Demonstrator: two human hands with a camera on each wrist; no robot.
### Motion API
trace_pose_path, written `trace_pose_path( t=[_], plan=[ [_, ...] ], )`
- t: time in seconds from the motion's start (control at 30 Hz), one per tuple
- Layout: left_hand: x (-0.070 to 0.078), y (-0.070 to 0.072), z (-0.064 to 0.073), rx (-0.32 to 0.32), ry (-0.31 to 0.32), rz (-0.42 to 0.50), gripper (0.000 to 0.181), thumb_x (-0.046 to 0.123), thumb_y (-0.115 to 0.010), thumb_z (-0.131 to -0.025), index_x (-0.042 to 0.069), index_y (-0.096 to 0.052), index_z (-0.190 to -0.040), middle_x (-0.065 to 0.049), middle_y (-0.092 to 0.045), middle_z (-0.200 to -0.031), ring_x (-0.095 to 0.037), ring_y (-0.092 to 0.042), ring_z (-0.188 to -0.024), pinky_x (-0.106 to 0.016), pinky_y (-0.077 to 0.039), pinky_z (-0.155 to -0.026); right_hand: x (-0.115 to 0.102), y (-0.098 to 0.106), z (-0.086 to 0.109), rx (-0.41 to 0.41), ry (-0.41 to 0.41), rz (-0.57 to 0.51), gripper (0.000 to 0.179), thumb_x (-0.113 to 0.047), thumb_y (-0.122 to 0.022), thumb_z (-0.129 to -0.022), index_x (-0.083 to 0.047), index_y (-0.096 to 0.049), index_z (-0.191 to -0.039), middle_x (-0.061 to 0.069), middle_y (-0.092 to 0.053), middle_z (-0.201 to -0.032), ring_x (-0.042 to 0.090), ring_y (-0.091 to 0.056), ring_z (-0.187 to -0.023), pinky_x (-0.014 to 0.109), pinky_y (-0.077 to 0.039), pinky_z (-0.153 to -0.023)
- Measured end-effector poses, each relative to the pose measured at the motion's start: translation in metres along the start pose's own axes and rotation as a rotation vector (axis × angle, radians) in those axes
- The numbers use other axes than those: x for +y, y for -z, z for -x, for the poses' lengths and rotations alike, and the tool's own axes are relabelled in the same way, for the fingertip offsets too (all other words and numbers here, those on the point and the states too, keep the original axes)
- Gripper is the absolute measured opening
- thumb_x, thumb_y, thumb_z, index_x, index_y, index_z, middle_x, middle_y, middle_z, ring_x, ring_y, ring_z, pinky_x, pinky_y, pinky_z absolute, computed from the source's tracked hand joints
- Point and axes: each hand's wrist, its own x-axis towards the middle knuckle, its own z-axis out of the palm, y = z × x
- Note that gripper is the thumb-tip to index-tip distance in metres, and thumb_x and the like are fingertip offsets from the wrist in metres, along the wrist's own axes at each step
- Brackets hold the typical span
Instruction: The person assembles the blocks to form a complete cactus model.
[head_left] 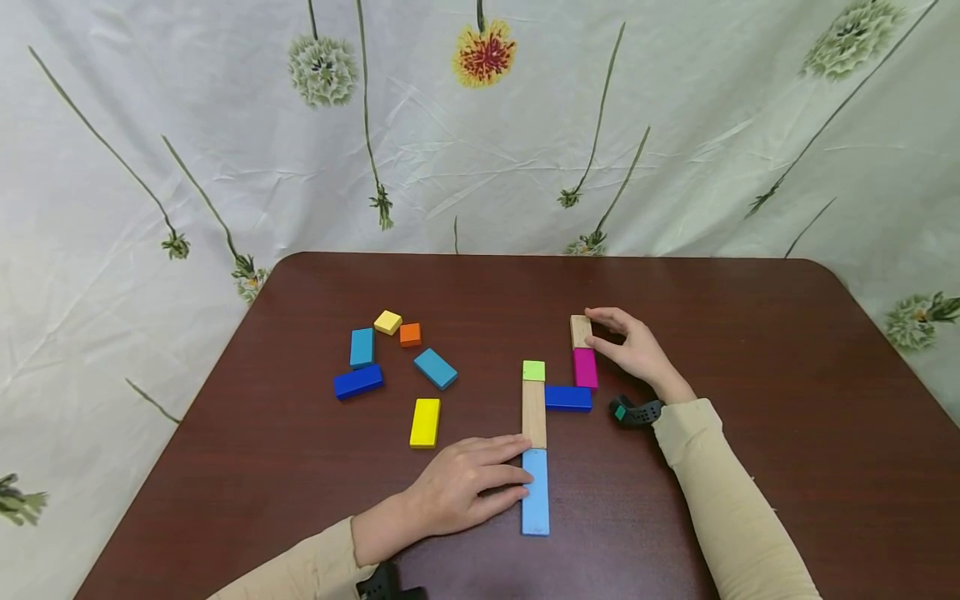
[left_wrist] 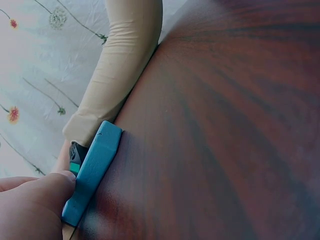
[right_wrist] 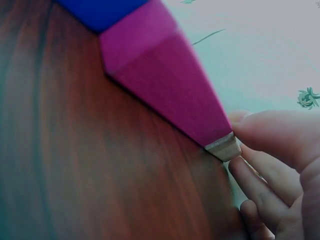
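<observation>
Cloth [head_left: 690,108]: as it hangs at 12 o'clock beyond the table [head_left: 780,375], printed flowers show on its white folds.
Table: dark brown, rounded far corners at 11 and 1 o'clock.
Sleeves [head_left: 742,492]: beige, reaching in from 7 and 5 o'clock.
Left hand [head_left: 465,483]: unclenched, fingers outstretched from 8 o'clock, tips resting on the plank [head_left: 537,510] and the near end of the long wood [head_left: 534,414].
Right hand [head_left: 637,354]: thumb and a finger pinch the short wood [head_left: 579,331].
Plank: light blue, the 6 o'clock end of the column.
Long wood: at the plank's 12 o'clock, end to end.
Row blue [head_left: 568,398]: dark, touching the long wood's side at 3 o'clock.
Loose blue [head_left: 358,382]: at 9 o'clock of the long wood.
Yellow [head_left: 425,423]: likewise at 9, nearer.
Two cyans [head_left: 436,368]: around 10 o'clock of the long wood.
Magenta [head_left: 586,368]: at 12 o'clock of row blue's right end.
Short wood: flat at magenta's 12 o'clock.
Pale yellow [head_left: 387,322]: far out at 10 o'clock.
Lime [head_left: 534,371]: capping the long wood at 12 o'clock.
Orange [head_left: 410,335]: just beside pale yellow, at its 4 o'clock.
</observation>
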Motion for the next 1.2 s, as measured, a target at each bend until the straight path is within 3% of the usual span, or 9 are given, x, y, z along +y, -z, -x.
trace_pose_path(
  t=[0.23, 0.73, 1.07, 1.2],
  plan=[
    [-0.001, -0.001, 0.0, 0.005, -0.004, -0.007, 0.018, 0.028, -0.064, -0.09, 0.018, -0.074, -0.102, -0.004, -0.061, -0.123, -0.014, -0.052, -0.12, -0.028, -0.045, -0.094, -0.014, 0.002, 0.005, 0.002, 0.003, -0.004, 0.045, -0.005, -0.063, -0.089, 0.008, -0.048, -0.129, 0.025, -0.05, -0.131, 0.04, -0.045, -0.12, 0.053, -0.033, -0.101],
    [-0.001, 0.0, 0.0, 0.004, -0.003, -0.007, 0.018, 0.028, -0.064, -0.09, 0.018, -0.074, -0.102, -0.004, -0.061, -0.123, -0.014, -0.052, -0.12, -0.028, -0.045, -0.094, -0.012, 0.001, 0.005, 0.002, 0.018, 0.012, 0.046, -0.005, -0.063, -0.088, 0.008, -0.048, -0.13, 0.026, -0.05, -0.131, 0.04, -0.045, -0.12, 0.051, -0.033, -0.102],
    [-0.001, -0.002, 0.001, 0.012, -0.013, -0.009, 0.019, 0.028, -0.063, -0.09, 0.018, -0.074, -0.102, -0.004, -0.061, -0.124, -0.013, -0.051, -0.121, -0.028, -0.046, -0.093, 0.03, -0.004, -0.006, 0.011, 0.018, 0.012, 0.05, -0.014, -0.066, -0.089, -0.001, -0.048, -0.134, 0.02, -0.049, -0.134, 0.034, -0.045, -0.122, 0.05, -0.032, -0.103],
    [-0.002, -0.002, 0.001, 0.027, -0.019, -0.007, 0.019, 0.028, -0.064, -0.09, 0.018, -0.073, -0.103, -0.003, -0.062, -0.122, -0.014, -0.052, -0.12, -0.028, -0.046, -0.094, 0.034, -0.005, -0.006, 0.066, 0.037, -0.018, 0.052, -0.018, -0.07, -0.086, -0.004, -0.05, -0.132, 0.018, -0.051, -0.132, 0.032, -0.047, -0.119, 0.049, -0.035, -0.1]
  ],
)
